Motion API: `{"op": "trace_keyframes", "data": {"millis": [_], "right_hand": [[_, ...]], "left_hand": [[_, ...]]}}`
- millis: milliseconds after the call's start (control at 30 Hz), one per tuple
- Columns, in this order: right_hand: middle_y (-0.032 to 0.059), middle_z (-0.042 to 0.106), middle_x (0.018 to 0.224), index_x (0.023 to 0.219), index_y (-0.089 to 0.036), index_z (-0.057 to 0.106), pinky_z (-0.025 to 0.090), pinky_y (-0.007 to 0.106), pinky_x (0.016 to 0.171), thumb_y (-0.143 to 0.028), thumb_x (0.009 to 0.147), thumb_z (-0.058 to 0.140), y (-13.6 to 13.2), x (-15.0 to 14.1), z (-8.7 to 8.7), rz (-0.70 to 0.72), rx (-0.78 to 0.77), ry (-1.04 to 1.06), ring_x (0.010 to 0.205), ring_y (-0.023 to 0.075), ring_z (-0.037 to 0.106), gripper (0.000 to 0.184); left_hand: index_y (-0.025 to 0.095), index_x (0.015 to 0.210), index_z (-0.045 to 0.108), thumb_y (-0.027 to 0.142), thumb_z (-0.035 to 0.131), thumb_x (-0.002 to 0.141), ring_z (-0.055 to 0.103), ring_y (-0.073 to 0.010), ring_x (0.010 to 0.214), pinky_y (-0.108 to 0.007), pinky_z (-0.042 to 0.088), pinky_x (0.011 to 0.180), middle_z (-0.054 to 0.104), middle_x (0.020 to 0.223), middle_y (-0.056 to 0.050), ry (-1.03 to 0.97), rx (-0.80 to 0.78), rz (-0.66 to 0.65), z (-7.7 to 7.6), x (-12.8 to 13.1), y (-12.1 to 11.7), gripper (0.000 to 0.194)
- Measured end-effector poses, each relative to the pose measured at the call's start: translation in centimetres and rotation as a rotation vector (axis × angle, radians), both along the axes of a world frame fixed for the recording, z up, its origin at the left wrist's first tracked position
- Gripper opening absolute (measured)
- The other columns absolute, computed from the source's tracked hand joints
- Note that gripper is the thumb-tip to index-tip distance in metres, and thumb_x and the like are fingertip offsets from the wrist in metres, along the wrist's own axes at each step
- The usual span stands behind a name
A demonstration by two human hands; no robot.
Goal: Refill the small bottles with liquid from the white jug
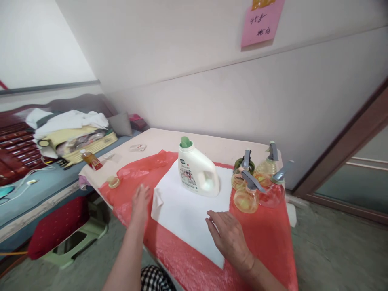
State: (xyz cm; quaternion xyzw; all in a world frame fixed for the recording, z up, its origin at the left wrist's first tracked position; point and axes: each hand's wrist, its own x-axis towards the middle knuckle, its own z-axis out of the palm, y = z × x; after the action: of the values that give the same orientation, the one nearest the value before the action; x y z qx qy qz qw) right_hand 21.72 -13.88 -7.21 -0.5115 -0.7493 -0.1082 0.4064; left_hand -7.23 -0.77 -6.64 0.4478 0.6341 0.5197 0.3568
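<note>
A white detergent jug (194, 173) with a green spout stands upright on a white sheet (188, 220), its top uncapped. My left hand (141, 202) hovers left of the sheet, fingers apart and nothing in them. Over the sheet's right part is my right hand (227, 234), fingers loosely bent and apart, holding nothing. Both hands are clear of the jug. A pale round cap (113, 182) lies on red plastic film (142, 169) to the left. Near the sheet's left edge is a small pale cloth-like piece (157, 198).
Several rounded transparent bottles with grey levers, including a yellowish one (246, 201) and a pink one (271, 196), cluster at the right. A small amber bottle (91, 159) stands at the far left. A stool with a red seat (59, 226) is beside the table; a pink note (262, 24) hangs above.
</note>
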Motion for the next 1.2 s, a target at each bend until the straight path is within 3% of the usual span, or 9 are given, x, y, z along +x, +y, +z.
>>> {"op": "trace_keyframes", "data": {"millis": [133,433,567,700,767,867,967,1100,1200], "right_hand": [[0.0012,0.062,0.068,0.098,-0.016,0.059,0.038,0.031,0.065,-0.018,0.097,0.043,-0.2,-0.3,-0.1,0.003,0.009,0.000,0.063,0.0161,0.057,0.016],[0.0011,0.060,0.067,0.095,-0.016,0.060,0.034,0.031,0.065,-0.018,0.096,0.044,-0.2,-0.4,-0.2,0.006,0.033,0.017,0.062,0.0172,0.054,0.016],[0.0007,0.059,0.066,0.093,-0.016,0.060,0.033,0.031,0.065,-0.018,0.096,0.045,-0.2,-0.4,-0.1,0.016,0.015,0.019,0.062,0.0175,0.054,0.015],[0.0013,0.060,0.067,0.095,-0.016,0.060,0.033,0.031,0.066,-0.018,0.096,0.044,-0.2,-0.4,-0.1,0.014,0.010,0.021,0.064,0.0177,0.054,0.016],[0.0015,0.061,0.068,0.095,-0.016,0.060,0.033,0.031,0.066,-0.018,0.096,0.044,-0.2,-0.4,-0.2,0.015,0.007,0.020,0.064,0.0177,0.054,0.016],[0.0016,0.061,0.068,0.096,-0.015,0.060,0.034,0.031,0.066,-0.018,0.096,0.044,-0.1,-0.5,-0.3,0.022,-0.002,0.020,0.064,0.0177,0.055,0.016],[0.0015,0.061,0.068,0.096,-0.016,0.061,0.035,0.031,0.066,-0.017,0.096,0.045,0.0,-0.5,-0.4,0.026,-0.016,0.015,0.065,0.0177,0.056,0.016],[0.0019,0.062,0.070,0.098,-0.016,0.060,0.038,0.031,0.066,-0.018,0.096,0.045,0.1,-0.7,-0.6,0.026,-0.025,0.022,0.065,0.0177,0.058,0.015],[0.0028,0.065,0.075,0.102,-0.016,0.058,0.042,0.031,0.066,-0.018,0.096,0.046,-0.1,-0.5,-0.5,0.040,-0.001,0.085,0.066,0.0169,0.059,0.014]], "left_hand": [[0.019,0.117,0.063,0.074,0.030,0.086,0.048,-0.0298,0.129,-0.048,0.044,0.102,0.050,0.141,-0.016,-0.785,0.101,-0.252,1.3,0.9,-1.7,0.071],[0.016,0.128,0.059,0.075,0.034,0.085,0.041,-0.0320,0.134,-0.054,0.038,0.105,0.046,0.144,-0.019,-1.050,0.156,-0.451,2.0,2.1,-2.4,0.077],[0.018,0.115,0.064,0.076,0.041,0.082,0.054,-0.0308,0.121,-0.050,0.045,0.098,0.057,0.133,-0.017,-0.831,0.053,-0.415,1.8,2.1,-2.6,0.070],[0.015,0.079,0.065,0.060,0.067,0.070,0.065,-0.0334,0.091,-0.048,0.051,0.083,0.069,0.093,-0.016,0.034,-0.258,-0.208,0.6,2.1,-2.0,0.046],[0.015,0.084,0.064,0.048,0.072,0.068,0.061,-0.0356,0.103,-0.050,0.046,0.091,0.066,0.102,-0.017,0.280,-0.210,-0.044,0.2,1.8,-1.5,0.037],[0.016,0.114,0.056,0.040,0.062,0.079,0.045,-0.0329,0.127,-0.047,0.035,0.105,0.050,0.133,-0.018,0.379,-0.008,0.227,0.3,1.0,-0.9,0.043],[0.017,0.124,0.050,0.038,0.056,0.083,0.052,-0.0291,0.119,-0.044,0.039,0.101,0.052,0.130,-0.017,0.401,0.090,0.355,0.5,0.7,-0.9,0.046],[0.021,0.112,0.056,0.032,0.056,0.079,0.063,-0.0220,0.094,-0.036,0.047,0.086,0.065,0.106,-0.008,0.285,0.138,0.219,1.1,2.8,-2.0,0.035],[0.021,0.093,0.060,0.028,0.056,0.074,0.062,-0.0189,0.081,-0.030,0.047,0.076,0.066,0.091,-0.004,0.186,0.176,0.019,1.8,6.3,-4.9,0.021]]}}
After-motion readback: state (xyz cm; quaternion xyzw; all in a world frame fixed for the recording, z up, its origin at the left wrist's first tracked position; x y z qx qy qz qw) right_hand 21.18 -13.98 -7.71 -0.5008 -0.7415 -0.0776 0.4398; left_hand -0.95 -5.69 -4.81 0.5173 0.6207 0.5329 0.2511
